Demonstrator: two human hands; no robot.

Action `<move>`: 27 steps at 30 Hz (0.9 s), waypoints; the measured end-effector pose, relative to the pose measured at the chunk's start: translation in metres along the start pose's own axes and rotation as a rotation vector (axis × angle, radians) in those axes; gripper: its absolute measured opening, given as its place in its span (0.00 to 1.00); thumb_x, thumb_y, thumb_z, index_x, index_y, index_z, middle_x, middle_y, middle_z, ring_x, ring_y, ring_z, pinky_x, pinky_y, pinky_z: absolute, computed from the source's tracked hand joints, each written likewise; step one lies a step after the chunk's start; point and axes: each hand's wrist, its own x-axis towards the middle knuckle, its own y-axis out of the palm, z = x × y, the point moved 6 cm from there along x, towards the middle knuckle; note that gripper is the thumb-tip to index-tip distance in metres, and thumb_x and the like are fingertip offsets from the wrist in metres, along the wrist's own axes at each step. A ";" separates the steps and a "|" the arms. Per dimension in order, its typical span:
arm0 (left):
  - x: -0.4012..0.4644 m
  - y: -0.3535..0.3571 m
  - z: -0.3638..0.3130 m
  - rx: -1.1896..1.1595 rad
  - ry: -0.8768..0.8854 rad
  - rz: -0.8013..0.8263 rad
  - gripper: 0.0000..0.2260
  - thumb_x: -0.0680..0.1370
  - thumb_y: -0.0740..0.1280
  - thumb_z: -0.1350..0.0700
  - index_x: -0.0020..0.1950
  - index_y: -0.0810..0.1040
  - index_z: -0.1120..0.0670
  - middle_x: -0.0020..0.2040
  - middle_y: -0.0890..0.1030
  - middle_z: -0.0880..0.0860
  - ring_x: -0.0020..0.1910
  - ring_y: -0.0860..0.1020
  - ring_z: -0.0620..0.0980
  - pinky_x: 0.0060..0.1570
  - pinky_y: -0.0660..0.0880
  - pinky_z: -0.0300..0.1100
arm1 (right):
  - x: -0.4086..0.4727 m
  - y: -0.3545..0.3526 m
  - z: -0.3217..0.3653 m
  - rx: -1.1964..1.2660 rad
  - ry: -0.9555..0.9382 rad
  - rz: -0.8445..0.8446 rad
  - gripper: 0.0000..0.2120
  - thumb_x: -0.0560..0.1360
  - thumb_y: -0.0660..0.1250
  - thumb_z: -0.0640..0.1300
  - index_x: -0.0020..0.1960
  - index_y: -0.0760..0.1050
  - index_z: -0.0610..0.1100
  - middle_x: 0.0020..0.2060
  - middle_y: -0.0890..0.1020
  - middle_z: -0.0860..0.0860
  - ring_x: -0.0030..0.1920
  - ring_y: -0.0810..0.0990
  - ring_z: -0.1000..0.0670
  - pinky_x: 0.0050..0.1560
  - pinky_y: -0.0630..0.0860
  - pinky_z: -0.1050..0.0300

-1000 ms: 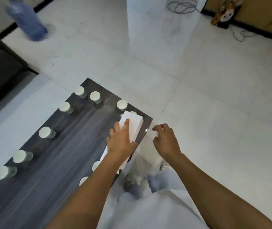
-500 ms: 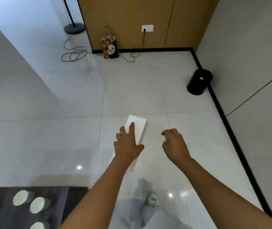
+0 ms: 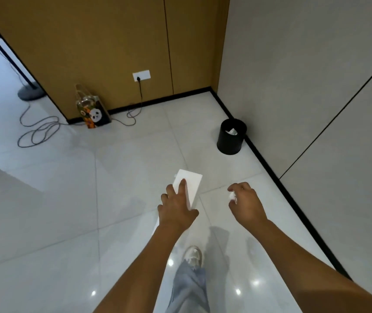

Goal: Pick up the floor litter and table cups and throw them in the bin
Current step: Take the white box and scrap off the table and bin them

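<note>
**Carrying litter toward the corner bin**

The dark table with its paper cups has gone from view since the earlier frames, and the black bin [image 3: 232, 137] now sits closer, ahead and to the right, against the grey wall's skirting with crumpled scraps inside.

At far left, a lamp base [image 3: 31, 93] and a looped cable [image 3: 37, 132] lie on the white tile floor [image 3: 67, 199]; a panda-print gift bag [image 3: 93, 114] leans on the wood-panelled wall. The left hand [image 3: 177, 210] grips a long white box [image 3: 188, 188], index finger stretched along its top. The right hand [image 3: 246, 203] is curled round a small white paper scrap [image 3: 232, 195]. A sneaker [image 3: 193, 256] steps forward below.
</note>
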 end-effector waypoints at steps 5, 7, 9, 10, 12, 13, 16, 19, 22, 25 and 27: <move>0.125 -0.036 -0.047 0.038 0.077 0.025 0.40 0.72 0.69 0.45 0.76 0.49 0.48 0.67 0.61 0.56 0.62 0.66 0.57 0.58 0.72 0.52 | 0.111 -0.034 0.011 -0.005 0.033 -0.026 0.18 0.77 0.63 0.36 0.65 0.72 0.44 0.64 0.72 0.46 0.60 0.73 0.46 0.58 0.76 0.53; 0.168 -0.048 -0.068 0.039 0.106 0.023 0.40 0.72 0.69 0.45 0.76 0.49 0.48 0.67 0.61 0.56 0.63 0.66 0.57 0.59 0.72 0.53 | 0.149 -0.052 0.008 -0.006 0.048 -0.044 0.17 0.77 0.64 0.37 0.66 0.72 0.45 0.64 0.71 0.47 0.61 0.73 0.47 0.60 0.75 0.56; 0.206 -0.054 -0.090 0.042 0.137 0.029 0.40 0.72 0.69 0.45 0.76 0.49 0.48 0.67 0.61 0.55 0.62 0.67 0.57 0.59 0.72 0.52 | 0.184 -0.067 -0.002 -0.010 0.061 -0.052 0.17 0.77 0.64 0.38 0.66 0.72 0.45 0.64 0.72 0.47 0.61 0.74 0.47 0.60 0.75 0.56; 0.224 -0.055 -0.101 0.048 0.151 0.034 0.40 0.71 0.69 0.45 0.76 0.49 0.48 0.67 0.61 0.55 0.62 0.67 0.57 0.58 0.72 0.51 | 0.201 -0.073 -0.009 -0.010 0.076 -0.056 0.17 0.77 0.64 0.38 0.66 0.72 0.45 0.64 0.72 0.47 0.61 0.74 0.47 0.61 0.75 0.57; 0.263 -0.054 -0.121 0.060 0.161 0.051 0.40 0.71 0.69 0.45 0.76 0.49 0.48 0.67 0.61 0.55 0.62 0.67 0.57 0.56 0.71 0.50 | 0.238 -0.085 -0.026 -0.014 0.112 -0.047 0.17 0.77 0.63 0.37 0.65 0.72 0.45 0.64 0.72 0.47 0.61 0.74 0.47 0.61 0.74 0.57; 0.283 -0.052 -0.131 0.068 0.161 0.060 0.40 0.71 0.69 0.45 0.76 0.49 0.48 0.67 0.61 0.55 0.62 0.67 0.57 0.56 0.71 0.50 | 0.258 -0.090 -0.035 -0.020 0.125 -0.038 0.17 0.77 0.63 0.37 0.65 0.72 0.45 0.64 0.72 0.47 0.61 0.74 0.47 0.61 0.73 0.57; 0.344 -0.044 -0.162 0.066 0.141 0.078 0.40 0.71 0.69 0.45 0.76 0.49 0.48 0.66 0.62 0.55 0.62 0.67 0.57 0.57 0.71 0.51 | 0.319 -0.107 -0.061 -0.003 0.138 -0.042 0.17 0.75 0.64 0.35 0.64 0.73 0.42 0.63 0.72 0.45 0.60 0.73 0.45 0.58 0.73 0.57; 0.406 -0.040 -0.197 0.048 0.112 0.106 0.40 0.71 0.70 0.46 0.75 0.50 0.47 0.66 0.62 0.54 0.63 0.66 0.57 0.58 0.72 0.52 | 0.386 -0.131 -0.084 0.005 0.142 -0.041 0.18 0.73 0.63 0.33 0.62 0.74 0.43 0.62 0.72 0.46 0.58 0.74 0.46 0.53 0.74 0.57; 0.459 -0.039 -0.229 0.045 0.088 0.129 0.39 0.71 0.70 0.47 0.75 0.51 0.48 0.65 0.62 0.54 0.62 0.67 0.57 0.57 0.72 0.51 | 0.453 -0.148 -0.101 -0.038 0.136 0.017 0.18 0.75 0.63 0.35 0.64 0.72 0.44 0.62 0.72 0.46 0.59 0.75 0.46 0.56 0.74 0.56; 0.510 -0.041 -0.252 0.024 0.061 0.120 0.38 0.71 0.70 0.47 0.74 0.51 0.47 0.64 0.63 0.54 0.60 0.68 0.55 0.57 0.72 0.51 | 0.516 -0.160 -0.112 -0.066 0.118 0.050 0.18 0.75 0.64 0.36 0.64 0.72 0.43 0.62 0.72 0.44 0.59 0.75 0.45 0.59 0.73 0.55; 0.538 -0.041 -0.258 0.019 0.050 0.133 0.37 0.71 0.70 0.47 0.73 0.52 0.47 0.64 0.63 0.54 0.60 0.68 0.55 0.57 0.72 0.52 | 0.552 -0.163 -0.115 -0.056 0.119 0.054 0.17 0.75 0.65 0.36 0.63 0.74 0.43 0.61 0.73 0.44 0.58 0.75 0.44 0.58 0.73 0.55</move>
